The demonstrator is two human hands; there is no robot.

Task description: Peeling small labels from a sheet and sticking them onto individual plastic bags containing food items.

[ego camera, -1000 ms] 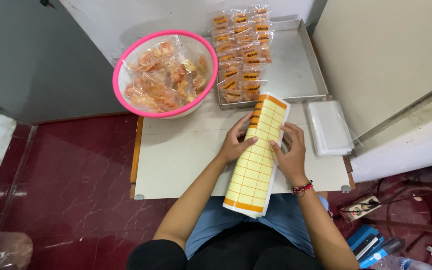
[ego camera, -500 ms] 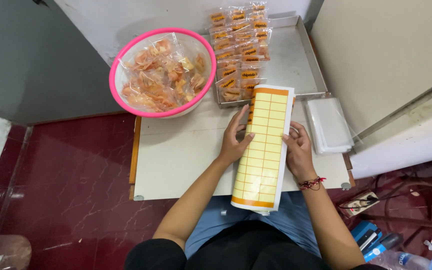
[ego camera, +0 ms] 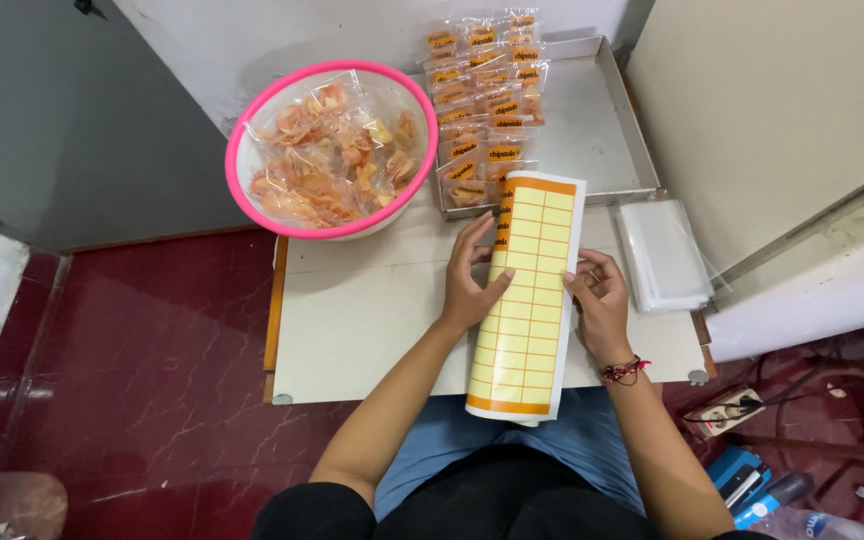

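A person sat at a small pale tabletop (ego camera: 372, 320) with both hands on a long sticker sheet (ego camera: 527, 295), yellow with orange lines and orange bands at each end. The sheet lay lengthwise away from the person, its far end curling up near a metal tray (ego camera: 602, 130) and its near end hanging over the tabletop's front edge above the lap. The left hand (ego camera: 470, 280) lay along the sheet's left edge, fingers (ego camera: 472, 245) stretched out and loosely spread, thumb resting on the yellow face; it pressed rather than clenched. The right hand (ego camera: 600, 300) was at the sheet's right edge, fingers (ego camera: 592, 272) curled in, pinching the edge lightly. A red bracelet (ego camera: 624, 372) circled the right wrist.

Beyond the sheet, the tray held rows of small clear snack packets (ego camera: 482, 100) with orange labels on its left part, the right part being bare metal. Left of the tray stood a round basin with a pink rim (ego camera: 242, 135), filled with clear bags of pale orange chips (ego camera: 327, 155); it touched the tray's left side. Just right of the right hand lay a stack of empty clear plastic bags (ego camera: 664, 255) at the tabletop's right edge. The floor (ego camera: 132, 370) under the tabletop was dark red tile, and a power strip (ego camera: 727, 412) lay on it at the right, near some blue things that were too small to tell
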